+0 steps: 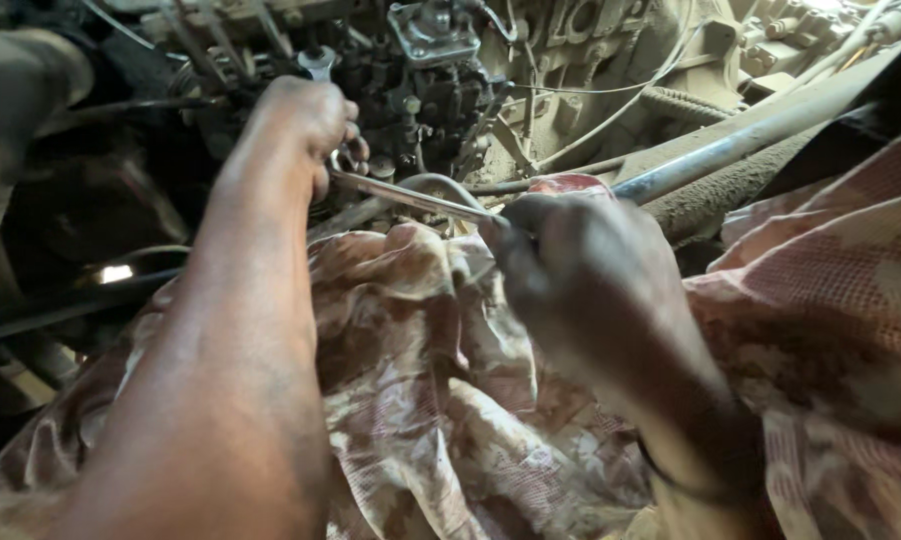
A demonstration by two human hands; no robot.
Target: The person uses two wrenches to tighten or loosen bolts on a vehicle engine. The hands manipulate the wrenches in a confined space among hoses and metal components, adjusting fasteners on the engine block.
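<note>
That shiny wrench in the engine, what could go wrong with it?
The wrench might slip, since the right hand holds only its far end, and the left hand could bang the greasy engine parts. The patterned cloth lies right under it and could snag.

One head-worn camera looks down, close over both forearms, toward the engine [440,90].

bare forearms, patterned sleeve [830,300], dark wristband [690,480]
</note>
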